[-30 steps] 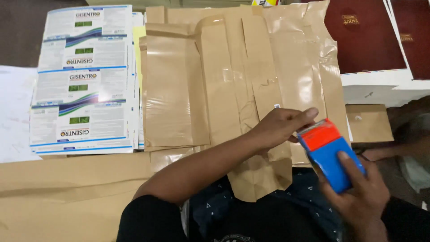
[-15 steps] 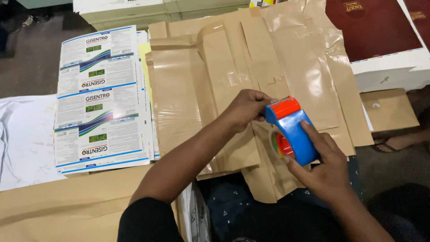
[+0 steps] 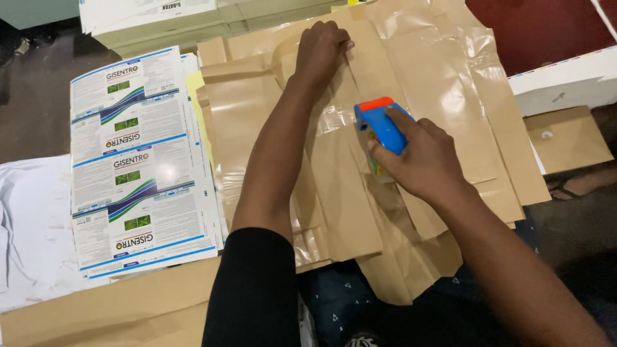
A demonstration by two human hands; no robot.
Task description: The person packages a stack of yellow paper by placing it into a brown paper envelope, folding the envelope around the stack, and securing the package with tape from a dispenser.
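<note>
While the right hand point(image 3: 421, 160) wraps fully around the blue tape gun point(image 3: 380, 128), fingers curled over its top, the orange end presses onto the brown paper point(image 3: 257, 115) mid-parcel. Left hand point(image 3: 321, 48) lies knuckles-up, fingers bent, pinning the paper near its far edge and gripping nothing. Clear tape glints between them. Printed sheets point(image 3: 128, 160) sit just left. The gun's roll is mostly hidden under the palm.

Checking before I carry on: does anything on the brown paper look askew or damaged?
The brown paper is creased and its overlapping flaps sit crooked, the lower edge ragged. The left hand presses the top; the right hand holds the tape dispenser. No tear shows.
</note>
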